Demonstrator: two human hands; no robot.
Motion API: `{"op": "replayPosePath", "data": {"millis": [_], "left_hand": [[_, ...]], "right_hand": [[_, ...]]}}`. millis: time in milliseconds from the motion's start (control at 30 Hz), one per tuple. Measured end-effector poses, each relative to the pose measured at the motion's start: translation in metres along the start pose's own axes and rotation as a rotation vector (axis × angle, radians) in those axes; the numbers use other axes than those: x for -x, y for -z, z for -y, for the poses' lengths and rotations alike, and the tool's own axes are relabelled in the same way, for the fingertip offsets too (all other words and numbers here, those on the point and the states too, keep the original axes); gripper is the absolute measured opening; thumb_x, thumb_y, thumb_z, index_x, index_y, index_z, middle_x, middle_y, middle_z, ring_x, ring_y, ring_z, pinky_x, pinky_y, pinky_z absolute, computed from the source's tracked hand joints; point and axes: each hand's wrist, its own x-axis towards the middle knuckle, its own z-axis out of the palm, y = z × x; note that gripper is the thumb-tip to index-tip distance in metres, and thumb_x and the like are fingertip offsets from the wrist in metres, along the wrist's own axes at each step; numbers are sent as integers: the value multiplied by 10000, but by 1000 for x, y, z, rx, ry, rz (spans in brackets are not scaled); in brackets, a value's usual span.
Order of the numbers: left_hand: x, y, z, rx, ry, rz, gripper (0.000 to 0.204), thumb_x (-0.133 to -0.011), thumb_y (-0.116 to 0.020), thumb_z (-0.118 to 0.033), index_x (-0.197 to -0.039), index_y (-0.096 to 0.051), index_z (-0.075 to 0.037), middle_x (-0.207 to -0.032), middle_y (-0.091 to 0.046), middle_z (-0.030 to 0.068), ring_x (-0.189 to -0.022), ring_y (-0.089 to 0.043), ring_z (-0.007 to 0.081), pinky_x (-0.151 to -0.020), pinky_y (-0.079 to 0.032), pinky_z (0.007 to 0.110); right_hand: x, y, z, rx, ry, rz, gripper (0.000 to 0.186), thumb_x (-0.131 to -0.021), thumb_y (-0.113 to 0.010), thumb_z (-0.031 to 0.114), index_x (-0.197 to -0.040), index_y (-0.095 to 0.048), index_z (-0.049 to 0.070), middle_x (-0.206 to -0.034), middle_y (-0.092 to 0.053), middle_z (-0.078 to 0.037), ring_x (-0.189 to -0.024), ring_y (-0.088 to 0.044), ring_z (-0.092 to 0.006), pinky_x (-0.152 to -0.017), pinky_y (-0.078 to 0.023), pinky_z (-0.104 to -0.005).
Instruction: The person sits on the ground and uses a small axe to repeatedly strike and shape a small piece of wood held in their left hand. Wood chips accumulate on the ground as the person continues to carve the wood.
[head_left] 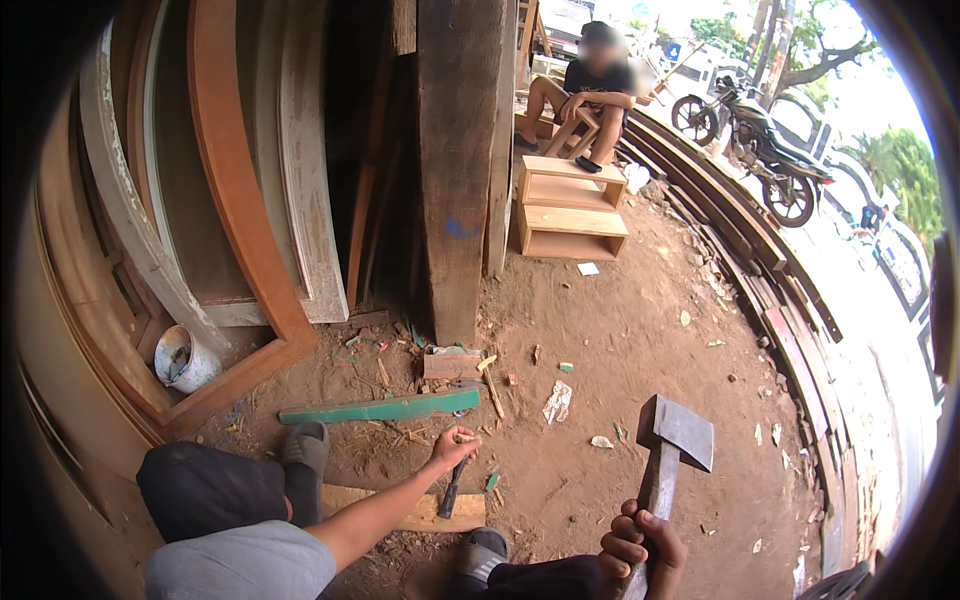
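Two hands busy: our left hand (455, 445) had fingers pinched on the chisel (452, 488), standing tilted on the plank (400, 508); our right hand (640, 550) had fingers clamped round the raised hammer (672, 450), off to its right.

The hammer (672, 440) in the right hand (640, 545) looks like dull grey metal at the head, matt and scuffed, on a worn wooden handle. A dark metal chisel (452, 488) is gripped by the left hand (455, 445), rough-looking and not shiny at all. It's set against a pale raw wood plank (420, 510), unfinished and dusty. Just beyond that, a wood strip (385, 408) is seen with chipped green paint. The ground (620, 340) is dry reddish dirt, littered with chips. Far off, the small shelf unit (568, 208) is bare smooth light wood; on the left the door frame (235, 190) is stained reddish-brown.
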Motion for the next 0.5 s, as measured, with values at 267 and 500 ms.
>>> {"op": "replayPosePath", "data": {"millis": [267, 500], "left_hand": [[50, -11, -18, -137, 232, 172, 446, -699, -687, -425, -787, -540, -13, -634, -547, 47, -566, -552, 130, -531, -467, 280], [73, -7, -1, -741, -162, 174, 452, -672, -624, -422, -876, -606, -19, -840, -617, 195, -817, -609, 306, -699, -475, 364]], "right_hand": [[-1, -3, -5, 88, 68, -57, 116, -886, -404, 101, -956, -409, 8, -679, -376, -7, -513, -381, -91, -432, -339, -229], [2, 12, -7, 136, 89, -61, 154, -825, -497, 134, -909, -450, 14, -619, -390, 9, -462, -386, -56, -386, -332, -213]]}}
